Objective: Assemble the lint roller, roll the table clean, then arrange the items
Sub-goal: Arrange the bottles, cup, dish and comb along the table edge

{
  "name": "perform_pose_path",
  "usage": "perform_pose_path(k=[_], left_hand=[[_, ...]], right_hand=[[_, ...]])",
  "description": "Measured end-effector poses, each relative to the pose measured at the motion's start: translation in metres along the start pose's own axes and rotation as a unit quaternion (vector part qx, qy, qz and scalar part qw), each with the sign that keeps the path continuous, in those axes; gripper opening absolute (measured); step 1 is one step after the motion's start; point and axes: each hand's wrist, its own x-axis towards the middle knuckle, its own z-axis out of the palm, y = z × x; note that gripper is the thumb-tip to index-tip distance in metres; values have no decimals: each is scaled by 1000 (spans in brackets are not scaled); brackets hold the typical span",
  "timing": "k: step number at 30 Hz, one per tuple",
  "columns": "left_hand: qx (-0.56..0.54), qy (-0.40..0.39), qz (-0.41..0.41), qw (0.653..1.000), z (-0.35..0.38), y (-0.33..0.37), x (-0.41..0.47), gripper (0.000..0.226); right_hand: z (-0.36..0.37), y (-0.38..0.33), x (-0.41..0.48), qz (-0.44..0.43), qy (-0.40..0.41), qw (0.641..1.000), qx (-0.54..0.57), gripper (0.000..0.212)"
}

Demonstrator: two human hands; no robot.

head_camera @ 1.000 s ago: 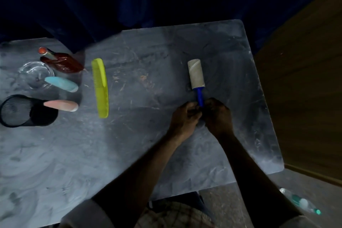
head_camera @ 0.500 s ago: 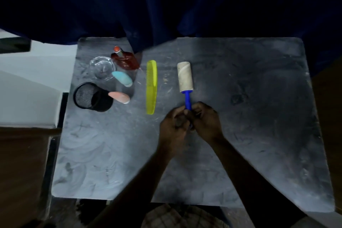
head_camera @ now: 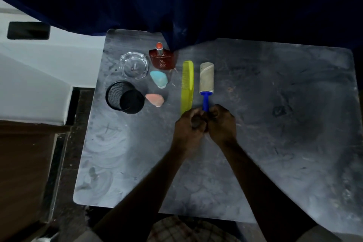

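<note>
The lint roller (head_camera: 206, 78) has a pale, dirty roll on a blue handle and lies flat on the grey table (head_camera: 275, 124), roll pointing away from me. My left hand (head_camera: 189, 124) and my right hand (head_camera: 221, 122) are both closed around the near end of its handle, touching each other. A yellow-green comb (head_camera: 187, 86) lies just left of the roller, parallel to it, with its near end under my left hand. Further left are a blue sponge (head_camera: 159, 78), a pink sponge (head_camera: 155, 100), a red perfume bottle (head_camera: 162, 58), a glass ashtray (head_camera: 134, 65) and a black mesh cup (head_camera: 124, 97) on its side.
A dark blue curtain (head_camera: 176, 6) hangs over the table's far edge. White furniture (head_camera: 39, 61) and a brown wooden surface (head_camera: 23, 163) stand to the left. The table's right half shows only scuffs and stains.
The roller and both hands have slid left across the table, ending right beside the comb. My view has shifted too, so the left-hand objects sit nearer the middle.
</note>
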Motion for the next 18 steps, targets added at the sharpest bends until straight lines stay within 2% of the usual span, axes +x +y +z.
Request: perform_pose_path(k=[9, 18], left_hand=[[42, -46, 25, 998, -11, -4, 10, 49], [82, -55, 44, 994, -16, 0, 13, 49]], right_hand=[[7, -5, -2, 34, 13, 999, 36, 16], [8, -7, 0, 54, -3, 998, 44, 17]])
